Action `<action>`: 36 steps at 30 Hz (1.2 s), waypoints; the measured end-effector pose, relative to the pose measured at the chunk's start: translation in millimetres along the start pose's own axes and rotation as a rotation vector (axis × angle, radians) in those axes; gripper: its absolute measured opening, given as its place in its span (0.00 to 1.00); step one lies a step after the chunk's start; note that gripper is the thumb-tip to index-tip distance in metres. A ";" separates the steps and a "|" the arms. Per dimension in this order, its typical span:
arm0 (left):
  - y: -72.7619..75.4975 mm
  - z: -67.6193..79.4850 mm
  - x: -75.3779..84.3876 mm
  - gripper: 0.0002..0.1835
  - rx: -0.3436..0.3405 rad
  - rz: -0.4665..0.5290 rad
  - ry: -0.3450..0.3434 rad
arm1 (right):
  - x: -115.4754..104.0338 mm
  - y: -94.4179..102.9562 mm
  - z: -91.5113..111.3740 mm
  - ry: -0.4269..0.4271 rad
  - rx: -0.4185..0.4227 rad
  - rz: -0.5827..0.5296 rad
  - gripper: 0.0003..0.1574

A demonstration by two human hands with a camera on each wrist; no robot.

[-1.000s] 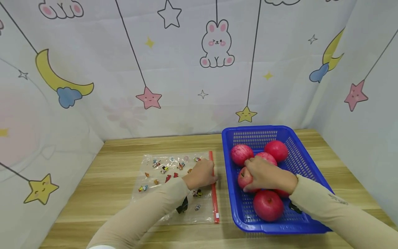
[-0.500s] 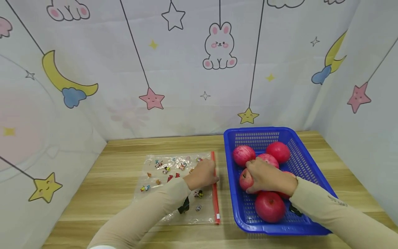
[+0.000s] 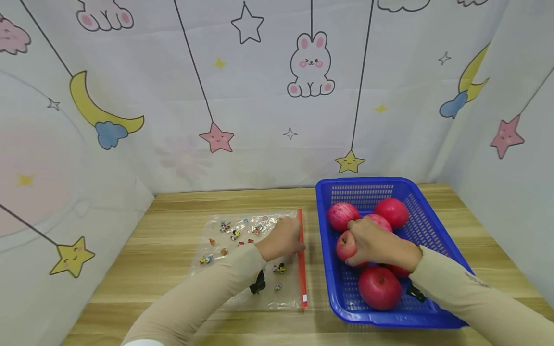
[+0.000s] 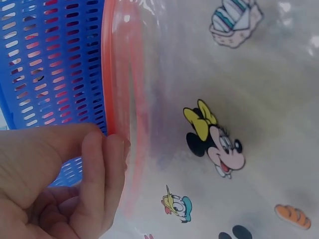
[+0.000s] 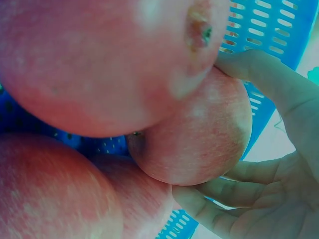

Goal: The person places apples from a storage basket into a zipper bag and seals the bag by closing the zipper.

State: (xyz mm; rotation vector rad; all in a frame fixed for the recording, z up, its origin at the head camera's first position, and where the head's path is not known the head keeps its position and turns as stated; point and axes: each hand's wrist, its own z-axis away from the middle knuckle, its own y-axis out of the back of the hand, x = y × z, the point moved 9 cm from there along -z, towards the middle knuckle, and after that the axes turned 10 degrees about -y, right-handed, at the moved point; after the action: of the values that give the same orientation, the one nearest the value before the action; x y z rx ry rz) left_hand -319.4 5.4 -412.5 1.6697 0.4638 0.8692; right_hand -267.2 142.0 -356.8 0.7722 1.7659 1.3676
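My left hand (image 3: 281, 239) pinches the red zip edge (image 3: 303, 269) of a clear zip bag (image 3: 242, 293) printed with small cartoon figures, which lies flat on the table. In the left wrist view, a narrow gap shows along the red edge (image 4: 113, 64) beside the thumb and fingertips. My right hand (image 3: 376, 245) reaches into a blue plastic basket (image 3: 326, 288) and grips a red apple (image 3: 345, 247) on its left side. From the right wrist, the thumb and fingers curl round that apple (image 5: 199, 129), close among other apples.
Several more apples fill the basket, including a dark red one (image 3: 380, 288) at the front and another (image 3: 391, 212) at the back. The basket stands right of the bag on a wooden table (image 3: 130, 269). A white patterned cloth (image 3: 259, 158) hangs behind and at both sides.
The head view has shifted slightly, moving the scene a little to the right. The bag's red edge looks a little wider near its front end. Both hands keep their holds.
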 end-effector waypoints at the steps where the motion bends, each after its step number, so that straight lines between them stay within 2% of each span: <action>1: 1.4 -0.4 1.4 0.21 0.004 -0.008 -0.009 | 0.8 0.6 0.2 -0.005 -0.003 -0.009 0.23; 6: 8.1 0.1 5.6 0.21 0.010 -0.018 -0.037 | 4.9 5.0 -0.1 -0.040 -0.005 -0.012 0.23; 9: 10.4 1.0 6.0 0.21 0.006 -0.010 -0.051 | 9.3 7.2 -1.2 -0.078 -0.026 -0.057 0.23; 15: 13.5 2.6 5.8 0.21 0.000 0.045 -0.050 | 14.9 17.4 -1.5 -0.103 -0.011 -0.145 0.25; 23: 21.4 3.8 6.2 0.27 -0.004 0.071 -0.038 | 16.3 21.9 -3.3 -0.126 -0.016 -0.163 0.25; 30: 31.3 3.8 7.8 0.27 0.008 0.049 -0.040 | 17.4 29.7 -5.2 -0.151 -0.007 -0.165 0.27; 36: 36.0 4.9 6.9 0.28 0.000 0.077 -0.019 | 14.8 34.5 -8.2 -0.151 -0.004 -0.171 0.27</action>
State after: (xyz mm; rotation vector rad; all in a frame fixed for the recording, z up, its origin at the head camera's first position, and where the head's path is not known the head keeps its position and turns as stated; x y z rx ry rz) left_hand -316.2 -3.2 -376.7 1.7035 0.3883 0.9092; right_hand -281.7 158.4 -325.2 0.6873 1.6699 1.1687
